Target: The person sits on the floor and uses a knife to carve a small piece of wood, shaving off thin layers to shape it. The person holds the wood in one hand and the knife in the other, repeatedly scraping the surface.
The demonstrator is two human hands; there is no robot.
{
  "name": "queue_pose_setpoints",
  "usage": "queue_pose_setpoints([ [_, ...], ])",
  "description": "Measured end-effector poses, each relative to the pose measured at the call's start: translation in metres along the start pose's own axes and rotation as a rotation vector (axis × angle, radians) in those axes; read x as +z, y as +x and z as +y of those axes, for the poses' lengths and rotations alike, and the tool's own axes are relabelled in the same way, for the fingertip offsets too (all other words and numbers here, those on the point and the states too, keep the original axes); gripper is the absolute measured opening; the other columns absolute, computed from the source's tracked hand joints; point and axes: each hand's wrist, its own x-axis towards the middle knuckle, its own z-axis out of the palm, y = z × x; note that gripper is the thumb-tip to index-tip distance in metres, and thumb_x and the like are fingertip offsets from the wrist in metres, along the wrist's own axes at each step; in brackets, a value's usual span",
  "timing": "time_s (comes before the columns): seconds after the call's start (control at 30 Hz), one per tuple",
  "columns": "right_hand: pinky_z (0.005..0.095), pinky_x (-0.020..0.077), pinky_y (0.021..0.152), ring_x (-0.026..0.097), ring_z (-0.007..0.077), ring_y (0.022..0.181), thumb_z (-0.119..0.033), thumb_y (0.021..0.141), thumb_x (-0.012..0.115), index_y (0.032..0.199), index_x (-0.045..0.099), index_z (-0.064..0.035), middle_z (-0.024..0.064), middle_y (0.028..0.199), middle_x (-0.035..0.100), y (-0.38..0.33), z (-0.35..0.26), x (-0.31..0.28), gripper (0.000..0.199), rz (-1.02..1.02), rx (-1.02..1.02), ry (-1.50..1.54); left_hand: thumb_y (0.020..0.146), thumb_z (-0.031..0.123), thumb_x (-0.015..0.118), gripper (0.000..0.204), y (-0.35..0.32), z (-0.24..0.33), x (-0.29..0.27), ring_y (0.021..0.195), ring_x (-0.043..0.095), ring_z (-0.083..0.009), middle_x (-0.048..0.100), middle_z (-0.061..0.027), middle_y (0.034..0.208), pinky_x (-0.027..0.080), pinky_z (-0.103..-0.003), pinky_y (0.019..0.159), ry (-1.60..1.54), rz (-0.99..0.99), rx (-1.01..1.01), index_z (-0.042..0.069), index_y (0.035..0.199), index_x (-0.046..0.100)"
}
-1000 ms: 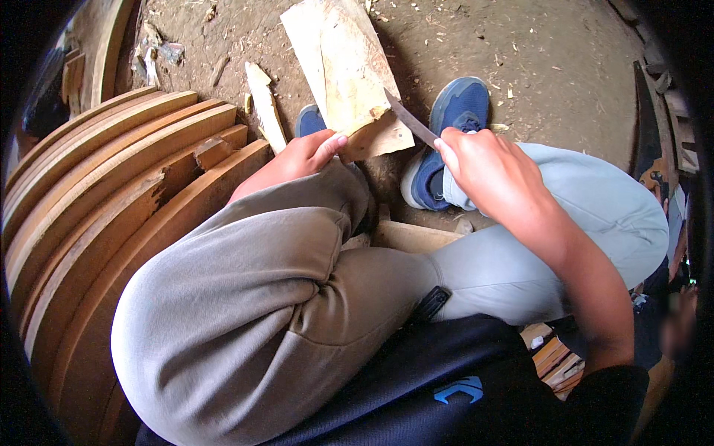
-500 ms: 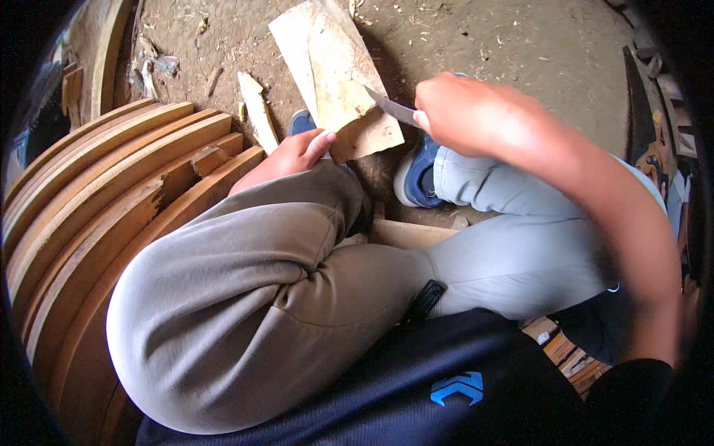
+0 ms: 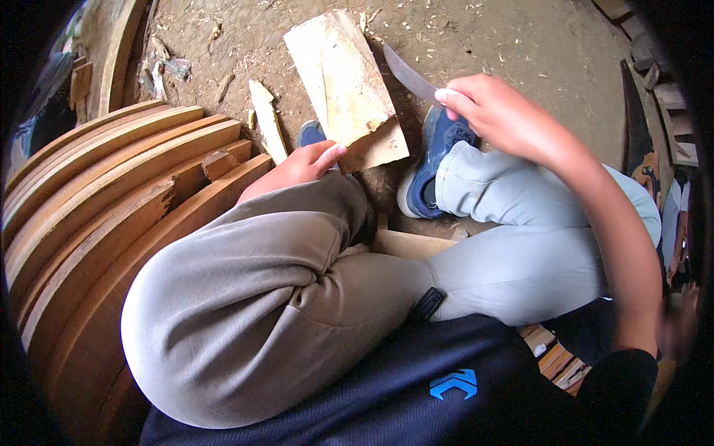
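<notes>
My left hand (image 3: 306,165) is closed on the near left edge of a pale wooden board (image 3: 338,67), its thumb on top and its other fingers mostly hidden. The board slants away from me above the dirt floor, with a ragged, splintered step across its near end. My right hand (image 3: 483,111) grips a knife (image 3: 407,74) whose handle is hidden in the fist. The curved blade points away and to the left, apart from the board's right edge. Below that hand is my blue shoe (image 3: 428,167).
Curved wooden pieces (image 3: 111,186) are stacked close at my left. A split wood strip (image 3: 266,119) lies left of the board, and chips and shavings dot the dirt floor (image 3: 535,44). More wood lies at the right edge, where part of another person's hand (image 3: 688,305) shows.
The knife, earlier with its blade over the board's right part, has swung clear to the right. My left hand keeps its hold, and the board sits slightly lower and further right in view.
</notes>
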Motion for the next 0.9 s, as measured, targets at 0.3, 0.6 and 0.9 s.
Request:
queue_pose_setpoints([
  [0.3,0.0533,0.0498,0.081,0.064,0.0472,0.09,-0.024,0.099,0.05,0.103,0.052,0.0,0.0286,0.089,0.066,-0.033,-0.006,0.032,0.024,0.1,0.224,0.026,0.103,0.042,0.047,0.039,-0.002,0.009,-0.017,0.066,0.038,-0.0094,0.045,0.0016,0.073,0.032,-0.028,0.061,-0.528,-0.152,-0.154,0.008,0.092,0.06],
  [0.6,0.0511,0.0498,0.078,0.065,0.0456,0.088,-0.025,0.099,0.052,0.107,0.054,-0.0025,0.027,0.088,0.067,-0.013,0.007,0.023,0.025,0.286,0.226,0.123,0.101,0.043,0.054,0.039,0.006,0.006,-0.023,0.066,0.046,-0.0083,0.049,0.0014,0.072,0.038,-0.027,0.059,-0.154,0.102,0.058,0.005,0.092,0.056],
  [0.9,0.0493,0.0502,0.078,0.066,0.0441,0.087,-0.027,0.098,0.053,0.102,0.058,-0.0006,0.0261,0.086,0.067,-0.011,0.002,0.023,0.027,0.243,0.258,0.062,0.099,0.04,0.06,0.036,0.003,0.02,-0.026,0.058,0.046,-0.0087,0.048,0.0009,0.068,0.038,-0.026,0.052,-0.226,0.083,-0.055,0.004,0.095,0.054],
])
